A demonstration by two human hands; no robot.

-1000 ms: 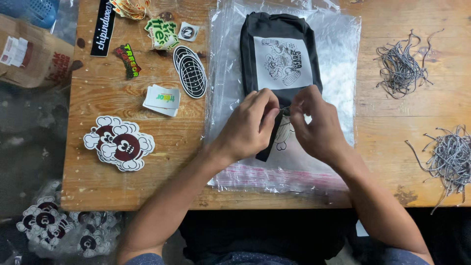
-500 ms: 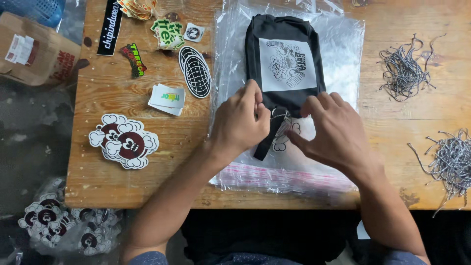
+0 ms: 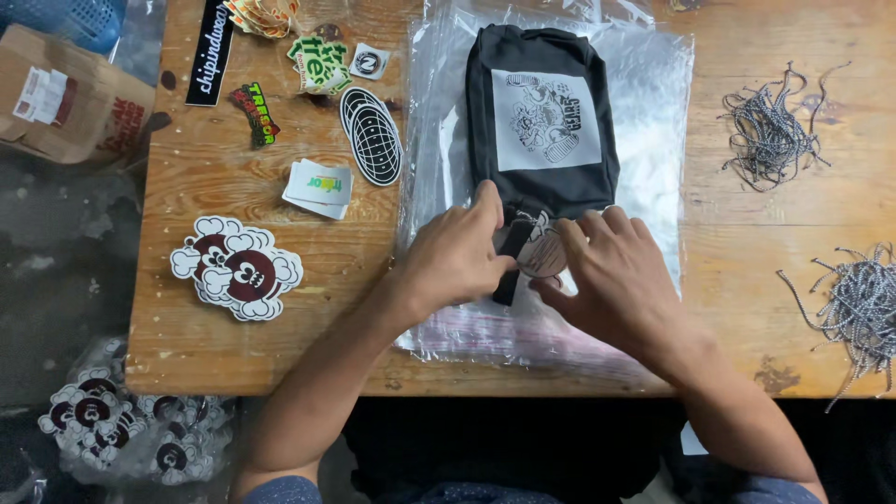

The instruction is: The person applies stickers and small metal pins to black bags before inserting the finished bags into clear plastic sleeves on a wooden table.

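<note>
A black pouch (image 3: 541, 121) with a white printed panel lies on a stack of clear plastic bags (image 3: 653, 103) on the wooden table (image 3: 280, 345). A black strap (image 3: 511, 266) hangs from the pouch's near end. A round printed tag (image 3: 541, 252) sits at that strap. My left hand (image 3: 457, 257) pinches the strap beside the tag. My right hand (image 3: 616, 280) touches the tag from the right with its fingertips. Whether the tag is tied to the strap is hidden by my fingers.
Stickers lie on the left: a cloud-shaped pile (image 3: 238, 271), black ovals (image 3: 373, 135), small cards (image 3: 319, 187). Two heaps of grey string loops (image 3: 770, 126) (image 3: 859, 303) sit at the right. A brown paper bag (image 3: 70, 98) and bagged stickers (image 3: 112, 425) are on the floor.
Both hands have come lower along the strap, baring more of the pouch. The round tag now shows between my fingers. The view has shifted slightly.
</note>
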